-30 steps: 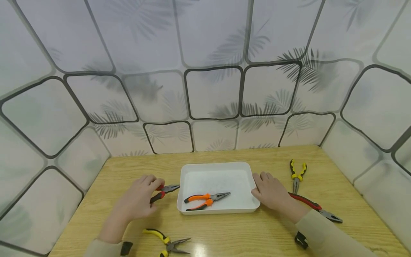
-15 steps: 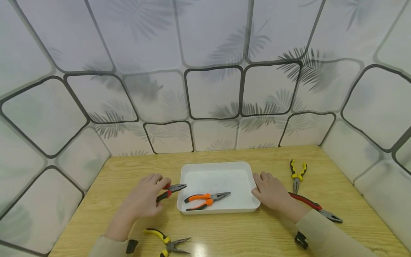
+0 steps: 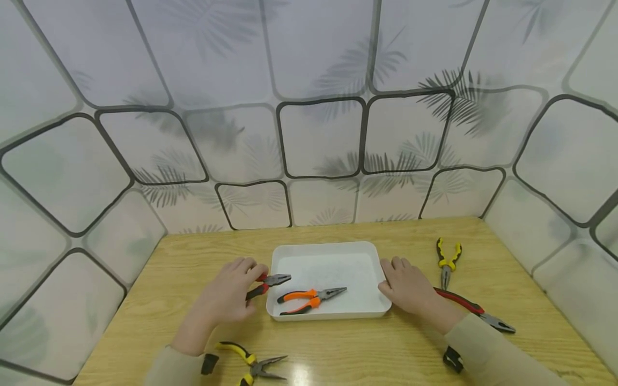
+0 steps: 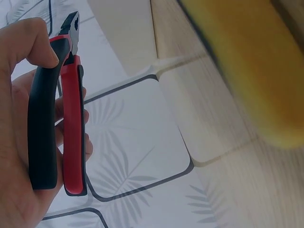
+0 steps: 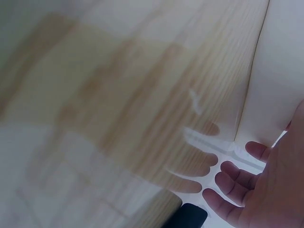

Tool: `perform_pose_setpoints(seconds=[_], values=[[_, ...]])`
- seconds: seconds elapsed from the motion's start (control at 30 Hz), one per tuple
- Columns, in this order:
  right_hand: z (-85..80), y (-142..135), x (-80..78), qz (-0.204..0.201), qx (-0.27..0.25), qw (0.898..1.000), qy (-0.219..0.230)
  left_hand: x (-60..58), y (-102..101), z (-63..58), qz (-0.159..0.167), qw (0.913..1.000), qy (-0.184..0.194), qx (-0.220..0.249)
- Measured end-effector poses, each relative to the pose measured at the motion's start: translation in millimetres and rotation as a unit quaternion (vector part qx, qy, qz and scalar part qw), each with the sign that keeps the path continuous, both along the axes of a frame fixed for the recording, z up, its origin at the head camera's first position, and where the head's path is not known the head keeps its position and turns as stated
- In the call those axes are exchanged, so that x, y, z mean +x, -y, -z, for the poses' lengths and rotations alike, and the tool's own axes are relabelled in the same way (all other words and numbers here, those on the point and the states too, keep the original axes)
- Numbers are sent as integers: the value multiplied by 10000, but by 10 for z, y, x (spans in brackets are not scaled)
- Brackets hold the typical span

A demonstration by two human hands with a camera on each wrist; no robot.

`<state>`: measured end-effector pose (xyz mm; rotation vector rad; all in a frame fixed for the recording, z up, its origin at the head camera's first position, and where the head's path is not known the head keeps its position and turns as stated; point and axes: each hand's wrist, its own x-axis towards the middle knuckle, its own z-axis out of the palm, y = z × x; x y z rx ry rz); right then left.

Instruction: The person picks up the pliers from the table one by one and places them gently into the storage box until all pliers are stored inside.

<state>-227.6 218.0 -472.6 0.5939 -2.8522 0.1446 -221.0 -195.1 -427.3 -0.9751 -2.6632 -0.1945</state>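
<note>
My left hand (image 3: 230,292) grips combination pliers with red and black handles (image 4: 73,126). Their metal nose (image 3: 279,280) reaches over the left rim of a white tray (image 3: 333,316). In the tray lie long-nose pliers with orange and black handles (image 3: 313,301). At the tray's right side rests my right hand (image 3: 407,287), its thumb and fingers against the outer wall; the right wrist view shows those fingers (image 5: 232,187) loosely bent beside the white wall (image 5: 280,71).
Yellow-handled long-nose pliers (image 3: 253,367) lie open on the wooden table (image 3: 338,354) near the front. Another yellow-and-black pair (image 3: 446,265) lies at the right. Red-handled pliers (image 3: 475,311) lie partly behind my right forearm. Patterned walls (image 3: 318,139) enclose the table.
My left hand has moved right with the red and black pliers, bringing their nose from beside the tray to over its left rim. The right hand and tray have stayed put.
</note>
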Motion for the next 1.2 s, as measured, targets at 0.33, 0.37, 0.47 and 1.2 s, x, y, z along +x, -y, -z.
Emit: perform_pose_setpoints(seconds=[0.33,0.37,0.47,1.2], values=[[-16,8,8,4,14,10000,-29,-49,-105,49,244,9997,-33,-51],[-17,9,7,12,17,10000,-25,-50,-115,52,266,9996,-44,-53],[-14,10,6,36,17,10000,21,-48,-146,54,284,9995,-60,-97],[16,-3,-1,-10,-95,10000,22,-85,-370,26,499,9979,217,-345]])
